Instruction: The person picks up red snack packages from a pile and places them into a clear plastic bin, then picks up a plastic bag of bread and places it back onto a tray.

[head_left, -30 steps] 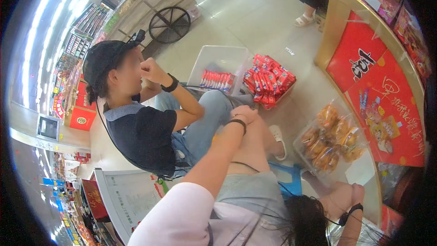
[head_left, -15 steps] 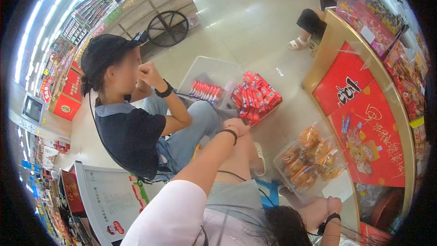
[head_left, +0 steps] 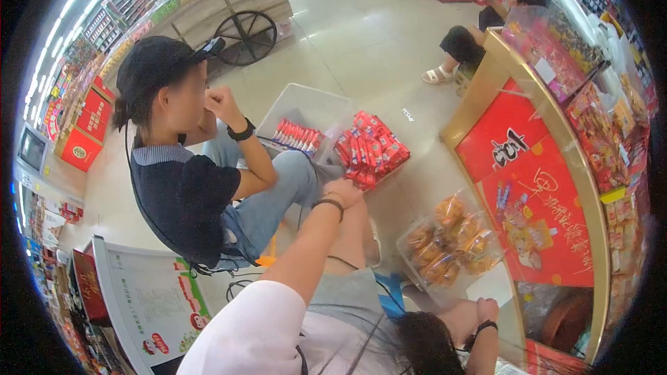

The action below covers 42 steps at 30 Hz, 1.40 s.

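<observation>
My left hand (head_left: 345,193) rests by my knee, beside a box of red packets (head_left: 372,149); its fingertips are hidden. Behind it, a clear plastic bin (head_left: 306,97) holds a row of red-and-white packets (head_left: 297,135). At the lower right, my right hand (head_left: 487,310) lies over my other knee with its fingers curled and no object visible in them. Just beyond that hand is a clear container (head_left: 410,264) of wrapped bread rolls (head_left: 448,212).
A seated person (head_left: 180,187) in a black cap, at the left, holds one hand near the face. Another person (head_left: 462,45) sits at the back right. A red-and-gold display stand (head_left: 538,201) borders the right side. A white sign board (head_left: 139,298) stands lower left.
The whole view has shifted, so the containers, the people and both my hands appear further left. My hands keep about the same places on my legs.
</observation>
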Each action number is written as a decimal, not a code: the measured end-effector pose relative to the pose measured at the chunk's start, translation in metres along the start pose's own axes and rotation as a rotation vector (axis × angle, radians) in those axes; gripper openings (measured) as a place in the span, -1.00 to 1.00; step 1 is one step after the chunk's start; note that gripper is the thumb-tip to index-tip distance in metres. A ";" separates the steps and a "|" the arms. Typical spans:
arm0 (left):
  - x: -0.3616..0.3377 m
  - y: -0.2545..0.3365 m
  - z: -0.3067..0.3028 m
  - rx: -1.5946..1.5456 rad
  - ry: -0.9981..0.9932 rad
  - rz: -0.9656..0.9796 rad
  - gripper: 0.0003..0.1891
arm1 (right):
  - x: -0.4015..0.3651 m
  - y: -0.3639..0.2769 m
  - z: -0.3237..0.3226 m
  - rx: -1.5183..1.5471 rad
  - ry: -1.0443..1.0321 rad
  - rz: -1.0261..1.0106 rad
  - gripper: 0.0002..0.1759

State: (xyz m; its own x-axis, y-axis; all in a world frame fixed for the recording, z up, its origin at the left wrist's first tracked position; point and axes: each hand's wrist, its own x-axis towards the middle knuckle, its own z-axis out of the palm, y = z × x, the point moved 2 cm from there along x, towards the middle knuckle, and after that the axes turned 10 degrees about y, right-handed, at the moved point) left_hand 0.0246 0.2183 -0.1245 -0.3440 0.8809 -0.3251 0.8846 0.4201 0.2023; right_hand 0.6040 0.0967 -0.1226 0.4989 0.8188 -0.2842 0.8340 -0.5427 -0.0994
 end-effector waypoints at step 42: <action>-0.234 -0.027 -0.039 0.080 -0.034 0.488 -0.19 | -0.162 0.076 0.047 0.461 0.582 -0.604 -0.47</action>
State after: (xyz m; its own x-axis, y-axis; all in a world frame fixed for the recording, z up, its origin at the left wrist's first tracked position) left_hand 0.0690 0.0094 -0.0176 0.1256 0.9626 -0.2400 0.9617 -0.0588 0.2676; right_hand 0.5756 -0.0855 -0.1289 0.1569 0.8821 0.4441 0.8761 0.0833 -0.4749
